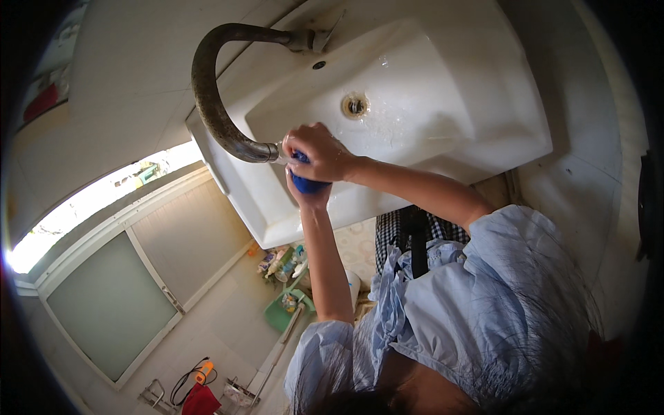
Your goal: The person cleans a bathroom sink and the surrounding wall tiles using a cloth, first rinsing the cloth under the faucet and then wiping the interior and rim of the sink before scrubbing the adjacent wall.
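Observation:
A crumpled dark blue cloth is squeezed between my two hands over the near left part of the white washbasin. My right hand presses onto it from above with curled fingers. My left hand grips it from below, and its fingers are mostly hidden. Right at my fingers is the mouth of the curved, worn metal faucet, where a bit of water seems to run out. Drops and wet streaks lie around the drain.
Below the basin's left corner stand a green basin and several bottles. A frosted-glass door is at the left. A red cloth and an orange item with a black cord hang at the lower left.

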Tool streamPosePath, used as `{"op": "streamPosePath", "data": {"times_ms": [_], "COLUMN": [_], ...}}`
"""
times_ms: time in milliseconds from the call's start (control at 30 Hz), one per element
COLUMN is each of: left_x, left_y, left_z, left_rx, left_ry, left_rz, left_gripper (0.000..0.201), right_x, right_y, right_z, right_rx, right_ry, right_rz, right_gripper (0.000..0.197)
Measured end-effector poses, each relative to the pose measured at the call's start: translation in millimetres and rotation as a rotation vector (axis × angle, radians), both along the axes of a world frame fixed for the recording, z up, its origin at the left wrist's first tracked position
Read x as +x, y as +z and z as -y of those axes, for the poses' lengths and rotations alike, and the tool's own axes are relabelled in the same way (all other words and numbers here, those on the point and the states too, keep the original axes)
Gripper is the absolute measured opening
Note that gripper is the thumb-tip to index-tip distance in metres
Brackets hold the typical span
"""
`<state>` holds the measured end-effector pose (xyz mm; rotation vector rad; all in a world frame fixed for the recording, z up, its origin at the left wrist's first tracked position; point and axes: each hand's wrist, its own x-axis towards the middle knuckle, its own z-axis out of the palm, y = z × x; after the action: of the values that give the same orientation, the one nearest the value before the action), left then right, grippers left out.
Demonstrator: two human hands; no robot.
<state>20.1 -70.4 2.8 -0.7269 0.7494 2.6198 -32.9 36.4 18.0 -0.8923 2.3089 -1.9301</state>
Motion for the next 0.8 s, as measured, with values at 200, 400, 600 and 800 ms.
{"op": "streamPosePath", "data": {"times_ms": [200, 400, 600, 800], "left_x": [-25.2, -30.1, -19.7, -16.8], "left_y": [5.4, 25.9, 47.9, 43.5], "left_z": [-24.3, -34.4, -46.2, -53.4], "left_rx": [-1.157, -1.488, -1.801, -1.79], "left_ry": [0.062, -0.106, -0.506, -0.334], "left_rz": [-0.533, -0.861, -0.743, -0.645], "left_gripper": [0.037, 0.054, 0.095, 0.043], "right_x": [7.9, 14.2, 23.5, 27.9], "right_y": [0.0, 5.3, 5.0, -2.3], "right_z": [-33.3, -29.4, -31.6, -19.0], "right_rx": [-1.205, -1.04, -1.136, -1.214], "right_ry": [0.171, -0.1, -0.142, -0.302], "right_rz": [1.333, 1.134, 1.294, 1.379], "right_gripper": [0.042, 0.031, 0.042, 0.028]}}
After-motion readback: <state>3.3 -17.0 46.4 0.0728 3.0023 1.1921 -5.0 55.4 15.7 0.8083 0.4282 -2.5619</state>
